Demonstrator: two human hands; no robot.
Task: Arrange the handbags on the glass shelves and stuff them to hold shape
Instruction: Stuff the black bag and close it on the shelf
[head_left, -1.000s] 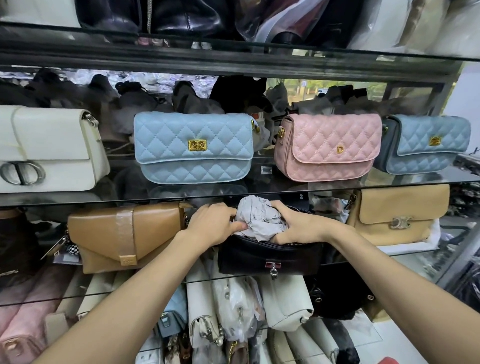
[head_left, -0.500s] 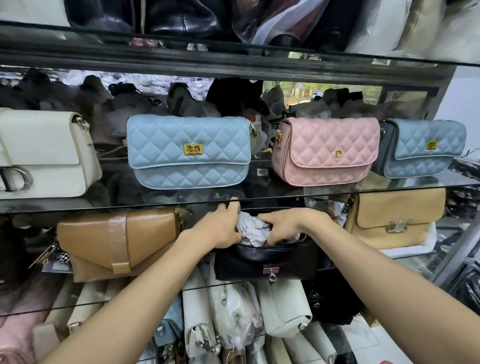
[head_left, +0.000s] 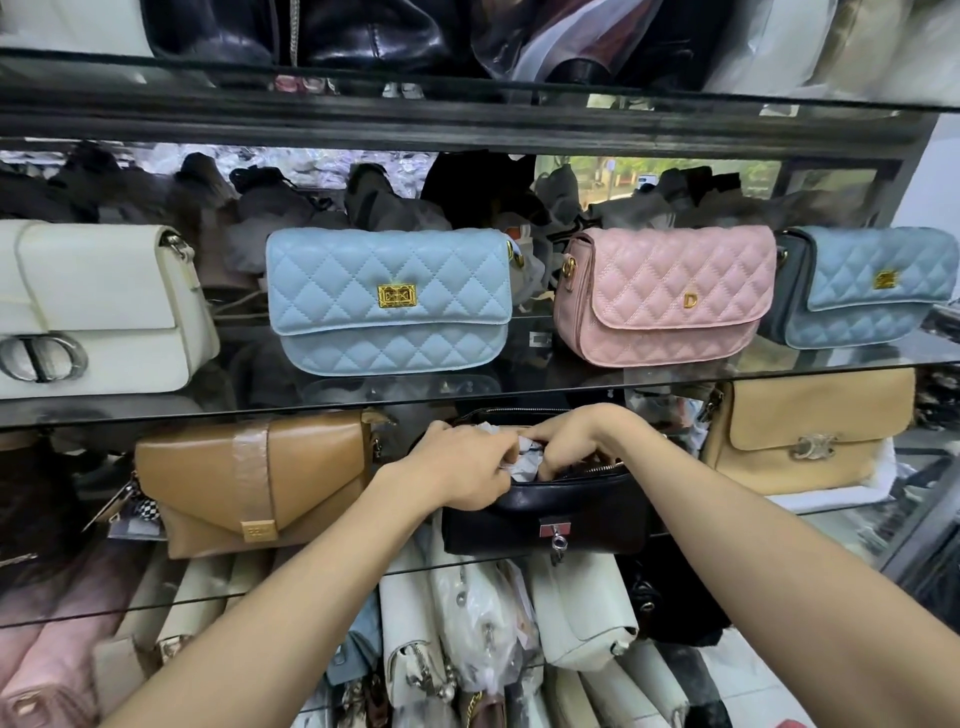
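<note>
One second ago a big lump of pale stuffing paper stands high above the open mouth of the black handbag; now almost all of it is down inside, and only a small crumpled part shows between the two hands. The left hand lies over the bag's top edge at 9 o'clock from the paper, fingers curled and pressing on it. The right hand comes from 3 o'clock, its fingers bent down into the opening and closed on the paper. The bag sits on the lower glass shelf, between the brown handbag at 9 o'clock and the beige handbag at 3 o'clock. I judge the stuffing of this bag nearly finished; closing it remains.
</note>
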